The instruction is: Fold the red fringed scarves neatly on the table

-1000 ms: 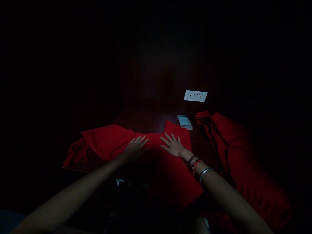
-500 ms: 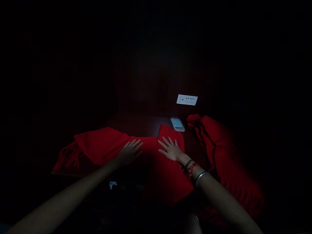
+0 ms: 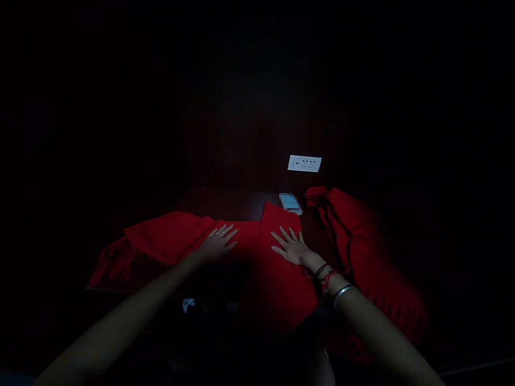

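A red fringed scarf (image 3: 277, 281) lies across a dark tabletop, its right part hanging over the front edge and its tasselled end at the left. My left hand (image 3: 217, 244) rests flat on the scarf's left stretch, fingers spread, a ring on one finger. On the right part, where the cloth is folded over, my right hand (image 3: 292, 247) lies flat with its fingers apart. Neither hand grips the cloth. Bracelets and a silver bangle circle my right wrist. Much of the lower front is lost in darkness.
A second red fringed cloth (image 3: 354, 236) is heaped at the right and drapes over the edge. Behind the scarf lies a phone-like flat thing (image 3: 290, 203), its face blurred out. A white wall socket (image 3: 304, 163) sits above the dark table (image 3: 229, 202).
My right hand has slid slightly right and toward the cloth's outer edge. The left hand stays nearly in place, and the scarf's left part looks flatter. The view has shifted slightly.
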The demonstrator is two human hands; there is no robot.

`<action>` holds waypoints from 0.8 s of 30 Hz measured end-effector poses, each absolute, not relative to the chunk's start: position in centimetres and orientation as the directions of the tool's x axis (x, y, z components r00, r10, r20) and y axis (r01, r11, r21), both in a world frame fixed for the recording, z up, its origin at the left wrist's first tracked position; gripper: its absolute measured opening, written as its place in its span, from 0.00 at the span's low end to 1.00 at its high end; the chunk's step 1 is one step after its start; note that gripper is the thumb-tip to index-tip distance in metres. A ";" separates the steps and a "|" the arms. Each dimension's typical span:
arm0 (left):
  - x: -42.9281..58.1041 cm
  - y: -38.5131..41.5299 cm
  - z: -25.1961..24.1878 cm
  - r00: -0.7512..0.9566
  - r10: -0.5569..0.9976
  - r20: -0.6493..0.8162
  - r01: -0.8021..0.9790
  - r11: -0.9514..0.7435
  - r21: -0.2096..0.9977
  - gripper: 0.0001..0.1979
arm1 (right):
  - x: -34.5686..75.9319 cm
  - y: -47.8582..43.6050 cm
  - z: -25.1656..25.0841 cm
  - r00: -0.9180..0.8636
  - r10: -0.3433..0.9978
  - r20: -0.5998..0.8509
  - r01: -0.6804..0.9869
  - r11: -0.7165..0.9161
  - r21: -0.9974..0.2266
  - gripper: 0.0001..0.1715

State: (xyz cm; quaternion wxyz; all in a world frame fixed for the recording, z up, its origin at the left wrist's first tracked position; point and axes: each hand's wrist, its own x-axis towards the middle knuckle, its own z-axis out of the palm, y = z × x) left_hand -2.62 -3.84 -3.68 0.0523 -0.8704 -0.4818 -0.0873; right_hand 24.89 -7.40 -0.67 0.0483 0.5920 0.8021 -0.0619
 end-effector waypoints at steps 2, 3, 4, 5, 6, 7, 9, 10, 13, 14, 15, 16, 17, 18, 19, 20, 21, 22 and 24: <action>-2.4 -3.2 -3.3 0.502 0.848 0.172 0.861 -0.509 -0.001 0.25 | 24.8 -6.3 -0.4 -0.277 0.944 -0.178 0.961 0.274 -0.044 0.38; -2.3 -3.0 -3.1 0.492 0.855 0.161 0.867 -0.499 0.000 0.25 | 24.8 -5.9 -0.2 -0.275 0.943 -0.189 0.961 0.271 -0.048 0.38; -2.1 -2.9 -2.8 0.482 0.863 0.154 0.873 -0.488 -0.001 0.25 | 24.7 -5.4 0.1 -0.276 0.941 -0.194 0.961 0.270 -0.053 0.38; -1.7 -2.9 -2.6 0.474 0.868 0.150 0.878 -0.478 -0.005 0.24 | 24.7 -5.0 0.5 -0.280 0.942 -0.186 0.960 0.274 -0.059 0.37; -1.3 -2.9 -2.2 0.466 0.871 0.154 0.882 -0.471 -0.007 0.23 | 24.6 -4.5 0.9 -0.291 0.943 -0.161 0.957 0.285 -0.061 0.35; -0.7 -2.9 -1.9 0.461 0.872 0.166 0.884 -0.467 -0.005 0.23 | 24.6 -4.1 1.4 -0.306 0.945 -0.114 0.952 0.302 -0.057 0.32; 0.9 -2.7 -1.3 0.456 0.867 0.202 0.883 -0.468 0.015 0.22 | 24.4 -2.9 2.4 -0.353 0.936 0.010 0.935 0.353 -0.015 0.26; 1.7 -2.6 -1.1 0.456 0.862 0.220 0.881 -0.473 0.029 0.23 | 24.3 -2.1 2.8 -0.387 0.920 0.058 0.922 0.386 0.022 0.24; 3.9 -1.7 -1.1 0.437 0.866 0.245 0.884 -0.463 0.061 0.27 | 23.7 0.3 3.7 -0.517 0.853 0.070 0.852 0.504 0.142 0.24; 4.3 -1.4 -1.4 0.416 0.876 0.245 0.893 -0.444 0.071 0.29 | 23.4 1.2 3.7 -0.557 0.829 0.043 0.822 0.543 0.173 0.25; 4.6 -1.1 -1.6 0.392 0.889 0.239 0.903 -0.421 0.085 0.32 | 23.1 2.0 3.7 -0.589 0.808 0.010 0.793 0.576 0.198 0.25; 4.8 -0.9 -2.0 0.363 0.903 0.229 0.914 -0.393 0.104 0.35 | 22.8 2.7 3.7 -0.614 0.789 -0.027 0.767 0.604 0.218 0.25; 4.9 -0.8 -2.3 0.336 0.916 0.220 0.922 -0.368 0.124 0.37 | 22.5 3.5 3.7 -0.633 0.771 -0.066 0.741 0.629 0.235 0.24; 4.9 -0.8 -2.6 0.317 0.923 0.218 0.926 -0.351 0.139 0.38 | 22.2 4.1 3.7 -0.649 0.753 -0.107 0.717 0.653 0.246 0.24; 4.9 -0.9 -2.9 0.307 0.924 0.228 0.928 -0.344 0.144 0.40 | 21.9 4.6 3.8 -0.661 0.736 -0.147 0.694 0.674 0.254 0.23; 4.9 -1.1 -3.1 0.303 0.921 0.246 0.929 -0.343 0.139 0.41 | 21.7 5.1 4.0 -0.666 0.723 -0.184 0.675 0.689 0.265 0.22; 5.0 -1.3 -3.3 0.301 0.915 0.269 0.931 -0.343 0.126 0.42 | 21.5 5.5 4.3 -0.663 0.717 -0.216 0.661 0.696 0.280 0.21; 5.0 -1.5 -3.5 0.300 0.909 0.291 0.933 -0.343 0.109 0.42 | 21.4 5.9 4.6 -0.655 0.716 -0.241 0.652 0.697 0.299 0.19; 5.2 -2.0 -3.8 0.283 0.905 0.317 0.942 -0.324 0.084 0.44 | 21.3 6.6 5.4 -0.632 0.723 -0.279 0.643 0.690 0.333 0.18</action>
